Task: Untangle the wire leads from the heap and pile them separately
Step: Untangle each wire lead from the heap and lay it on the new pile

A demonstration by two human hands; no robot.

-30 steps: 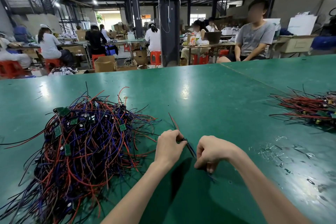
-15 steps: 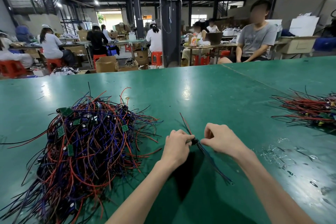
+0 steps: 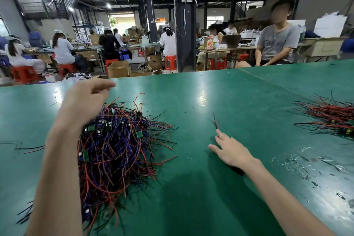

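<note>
Right hand [image 3: 231,151] lies flat mid-table [image 3: 249,92], fingers straight, on one freed lead [image 3: 216,120]. Left hand [image 3: 84,99] hovers over the heap [image 3: 118,143], fingers loosely curled, empty. Heap large; sorted pile [image 3: 329,117] at right edge small. Judgement: most untangling is left.

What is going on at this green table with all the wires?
A person is sorting wire leads by hand. The left hand hovers over the tangled heap, blurred, fingers loosely curled, apparently holding nothing. The right hand lies flat on the table, fingertips by one loose lead. A separate pile sits at the far right.
</note>
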